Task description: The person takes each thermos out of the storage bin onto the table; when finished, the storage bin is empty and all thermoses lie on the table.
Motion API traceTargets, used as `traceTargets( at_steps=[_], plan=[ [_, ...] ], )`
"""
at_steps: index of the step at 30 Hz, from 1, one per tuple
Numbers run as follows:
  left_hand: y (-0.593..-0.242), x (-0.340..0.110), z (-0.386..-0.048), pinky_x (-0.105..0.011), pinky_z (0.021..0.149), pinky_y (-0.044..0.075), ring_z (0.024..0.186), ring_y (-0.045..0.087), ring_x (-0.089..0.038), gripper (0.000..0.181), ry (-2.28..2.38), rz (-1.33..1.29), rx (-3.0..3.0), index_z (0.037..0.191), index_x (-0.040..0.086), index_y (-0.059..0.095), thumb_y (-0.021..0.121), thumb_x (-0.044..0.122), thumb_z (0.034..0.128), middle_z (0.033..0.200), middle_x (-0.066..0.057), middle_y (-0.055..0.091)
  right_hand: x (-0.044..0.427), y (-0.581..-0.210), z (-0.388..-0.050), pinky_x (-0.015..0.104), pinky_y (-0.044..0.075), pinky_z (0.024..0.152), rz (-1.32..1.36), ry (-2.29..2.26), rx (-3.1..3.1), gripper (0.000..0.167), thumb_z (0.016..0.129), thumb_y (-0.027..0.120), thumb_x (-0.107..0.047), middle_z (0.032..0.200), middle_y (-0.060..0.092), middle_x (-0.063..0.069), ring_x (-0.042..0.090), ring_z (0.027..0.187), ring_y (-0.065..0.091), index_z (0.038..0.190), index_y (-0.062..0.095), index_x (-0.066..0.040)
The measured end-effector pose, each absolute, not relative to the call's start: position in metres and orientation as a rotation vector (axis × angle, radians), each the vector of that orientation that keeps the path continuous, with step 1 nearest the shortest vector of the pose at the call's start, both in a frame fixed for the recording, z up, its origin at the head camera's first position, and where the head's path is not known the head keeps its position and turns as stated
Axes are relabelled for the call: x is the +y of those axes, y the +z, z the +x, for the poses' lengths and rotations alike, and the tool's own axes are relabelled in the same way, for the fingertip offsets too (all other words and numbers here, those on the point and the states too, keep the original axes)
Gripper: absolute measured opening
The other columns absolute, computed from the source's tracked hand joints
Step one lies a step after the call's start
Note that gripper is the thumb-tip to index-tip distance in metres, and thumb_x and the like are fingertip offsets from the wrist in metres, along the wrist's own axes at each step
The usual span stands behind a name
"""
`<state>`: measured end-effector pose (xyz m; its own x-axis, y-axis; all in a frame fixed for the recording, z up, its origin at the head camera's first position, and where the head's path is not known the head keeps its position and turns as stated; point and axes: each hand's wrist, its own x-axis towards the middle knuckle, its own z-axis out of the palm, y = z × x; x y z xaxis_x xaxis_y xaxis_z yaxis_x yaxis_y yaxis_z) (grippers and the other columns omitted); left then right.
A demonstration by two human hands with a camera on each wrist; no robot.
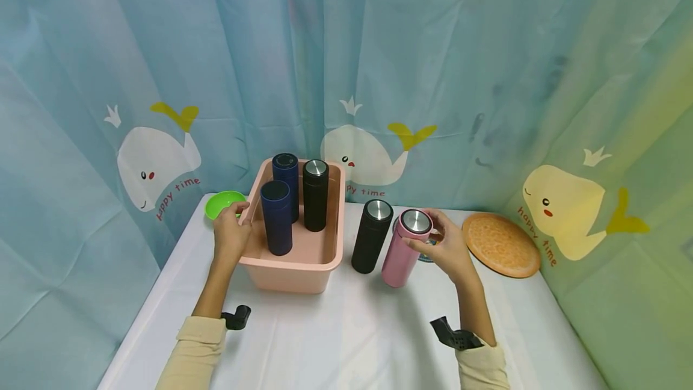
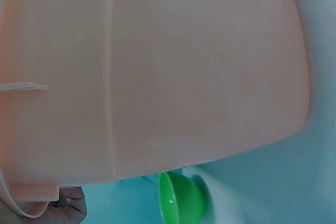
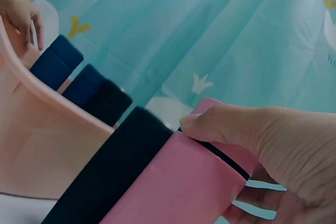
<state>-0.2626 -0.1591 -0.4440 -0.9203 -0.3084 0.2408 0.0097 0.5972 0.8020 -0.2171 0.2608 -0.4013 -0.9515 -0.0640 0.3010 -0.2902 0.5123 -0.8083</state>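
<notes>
My left hand [image 1: 230,237] grips the left rim of a pink plastic tub [image 1: 292,278]; in the left wrist view its fingertips curl under the rim near the handle. Inside the tub stand two dark blue thermos bottles [image 1: 278,224] and a black thermos bottle [image 1: 316,200] with a silver-topped lid. To the tub's right, another black thermos bottle [image 1: 370,242] stands on the table. Beside it, my right hand [image 1: 448,247] holds a pink thermos bottle [image 1: 402,260] near its lid, thumb and fingers around it. Whether the pink bottle's base touches the table I cannot tell.
A green bowl [image 1: 222,202] sits behind my left hand at the table's left edge. An orange-brown round board [image 1: 500,244] lies at the right. A patterned round item [image 1: 428,257] is partly hidden behind the pink bottle. Blue curtains [image 1: 411,65] hang behind the table.
</notes>
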Motion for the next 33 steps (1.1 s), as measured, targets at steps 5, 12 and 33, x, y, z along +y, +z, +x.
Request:
traceTargets(
  at_steps=[5, 12, 33],
  plan=[
    [-0.444, -0.159, -0.263, -0.053, 0.102, 0.041, 0.118, 0.054, -0.044, 0.037, -1.248, 0.241, -2.471, 0.124, -0.004, 0.061, 0.06, -0.004, 0.0869, 0.12, -0.029, 0.06, 0.263, -0.41, -0.224, 0.019, 0.045, 0.089, 0.216, 1.426, -2.557, 0.067, 0.077, 0.083, -0.021, 0.126, 0.061, 0.012, 0.007, 0.109, 0.054, 0.135, 0.052, -0.007],
    [-0.443, -0.158, -0.263, -0.052, 0.102, 0.042, 0.118, 0.054, -0.043, 0.037, -1.248, 0.247, -2.468, 0.124, -0.004, 0.061, 0.06, -0.004, 0.087, 0.12, -0.029, 0.061, 0.263, -0.417, -0.229, 0.018, 0.045, 0.091, 0.157, 1.458, -2.54, 0.069, 0.078, 0.082, -0.02, 0.13, 0.06, 0.013, 0.021, 0.116, 0.054, 0.138, 0.049, -0.006],
    [-0.444, -0.158, -0.262, -0.053, 0.098, 0.044, 0.117, 0.055, -0.042, 0.039, -1.253, 0.265, -2.47, 0.125, -0.003, 0.061, 0.06, -0.005, 0.0861, 0.121, -0.027, 0.061, 0.265, -0.438, -0.239, 0.049, 0.045, 0.104, 0.114, 1.425, -2.539, 0.073, 0.081, 0.08, -0.026, 0.133, 0.056, 0.017, 0.03, 0.123, 0.053, 0.14, 0.043, -0.004]
  ],
)
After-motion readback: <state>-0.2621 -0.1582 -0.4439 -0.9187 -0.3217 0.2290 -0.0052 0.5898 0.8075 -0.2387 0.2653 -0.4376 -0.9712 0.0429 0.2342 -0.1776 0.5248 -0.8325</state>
